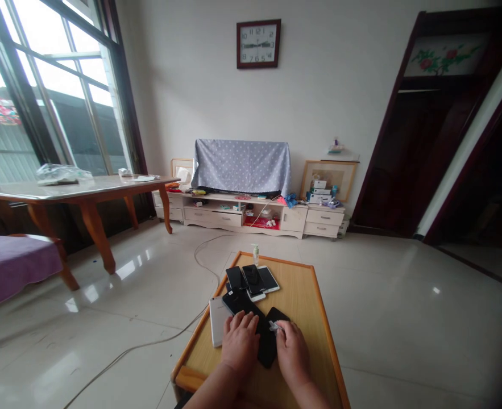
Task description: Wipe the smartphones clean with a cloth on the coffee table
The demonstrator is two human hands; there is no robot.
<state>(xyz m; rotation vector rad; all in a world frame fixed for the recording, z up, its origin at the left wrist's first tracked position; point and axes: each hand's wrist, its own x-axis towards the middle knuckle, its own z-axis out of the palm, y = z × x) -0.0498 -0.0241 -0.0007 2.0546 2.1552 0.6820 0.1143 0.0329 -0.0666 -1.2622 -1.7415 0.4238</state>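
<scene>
My left hand (241, 339) lies with its fingers stretched out over a dark phone (243, 303), between it and a white phone or tablet (217, 322) at the left. My right hand (292, 351) pinches a small crumpled whitish piece (273, 326), perhaps tissue or film; its kind is unclear. Just beyond those fingers is another black phone (277, 313), partly covered. Between the two hands shows the lower end of a dark phone (268, 349). Farther back, several phones overlap in a pile, with a black one (253, 278) on top and a white-edged one (269, 278) beside it.
Everything lies on a small wooden table (299, 289) with a raised edge. A pump bottle (256, 254) stands at its far end. A cable (148, 343) runs along the floor at left. Beyond are a long table (106, 184) and a low cabinet (212, 216).
</scene>
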